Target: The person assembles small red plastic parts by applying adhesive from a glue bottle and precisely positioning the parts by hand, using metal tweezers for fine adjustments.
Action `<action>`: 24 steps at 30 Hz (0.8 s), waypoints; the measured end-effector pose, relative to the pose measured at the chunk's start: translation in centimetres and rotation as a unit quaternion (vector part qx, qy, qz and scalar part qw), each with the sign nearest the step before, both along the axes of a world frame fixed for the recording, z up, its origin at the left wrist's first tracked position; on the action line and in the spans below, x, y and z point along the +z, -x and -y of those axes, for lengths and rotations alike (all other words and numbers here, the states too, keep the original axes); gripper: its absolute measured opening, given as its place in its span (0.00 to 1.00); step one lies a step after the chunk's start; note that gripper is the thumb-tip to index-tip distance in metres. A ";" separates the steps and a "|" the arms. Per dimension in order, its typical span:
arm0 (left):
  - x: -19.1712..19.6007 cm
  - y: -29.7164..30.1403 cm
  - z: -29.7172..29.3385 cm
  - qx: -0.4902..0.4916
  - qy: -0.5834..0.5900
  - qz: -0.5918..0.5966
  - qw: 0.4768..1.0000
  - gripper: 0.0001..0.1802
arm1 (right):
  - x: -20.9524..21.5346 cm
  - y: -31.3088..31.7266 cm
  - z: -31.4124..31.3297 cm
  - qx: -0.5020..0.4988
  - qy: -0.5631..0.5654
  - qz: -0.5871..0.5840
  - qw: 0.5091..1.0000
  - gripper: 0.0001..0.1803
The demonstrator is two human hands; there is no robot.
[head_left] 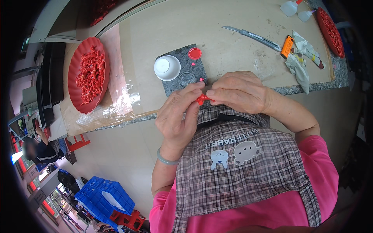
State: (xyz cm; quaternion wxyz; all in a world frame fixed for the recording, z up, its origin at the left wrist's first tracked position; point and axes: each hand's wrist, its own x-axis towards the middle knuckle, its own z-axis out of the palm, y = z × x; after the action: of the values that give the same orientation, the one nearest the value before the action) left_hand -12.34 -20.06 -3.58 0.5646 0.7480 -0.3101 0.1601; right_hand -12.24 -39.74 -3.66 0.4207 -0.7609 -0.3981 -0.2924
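A small glossy red molded piece (202, 99) is held between both hands at the table's near edge; its exact kind is too small to tell. My left hand (176, 116) pinches it from the left with thumb and fingers. From the right, my right hand (241, 93) has its thumb and fingertips closed on the other side. Just beyond the fingers is a dark stone slab (171, 87). On it rest an upturned white cup (167, 67), a shallow red lid-like dish (195, 53) and a tiny pink bit (193, 64).
A red scalloped tray (74, 85) of small red pieces stands at the left; another red tray (324, 23) is far right. A utility knife (252, 37), orange lighter (287, 46), crumpled gloves (298, 70) and white squeeze bottles (289, 7) lie rightward. Blue crates (105, 198) stand lower left.
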 end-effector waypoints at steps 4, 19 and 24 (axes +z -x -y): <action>0.1 0.0 0.0 0.014 -0.019 0.024 0.999 0.16 | 0.5 0.6 -0.5 -0.012 -0.006 -0.052 0.999 0.15; 0.5 -0.2 -0.4 0.034 -0.068 0.079 0.994 0.17 | 1.0 2.7 -2.1 0.030 -0.232 -0.450 0.862 0.04; 0.5 0.1 -0.4 0.024 -0.051 0.028 0.998 0.16 | 0.8 2.0 -1.5 -0.011 -0.098 -0.260 0.961 0.07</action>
State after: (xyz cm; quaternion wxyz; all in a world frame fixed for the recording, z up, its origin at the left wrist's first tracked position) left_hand -12.48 -19.70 -3.08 0.5127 0.7782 -0.3155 0.1791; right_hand -14.27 -38.26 -2.86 0.5786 -0.7704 -0.2360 -0.1267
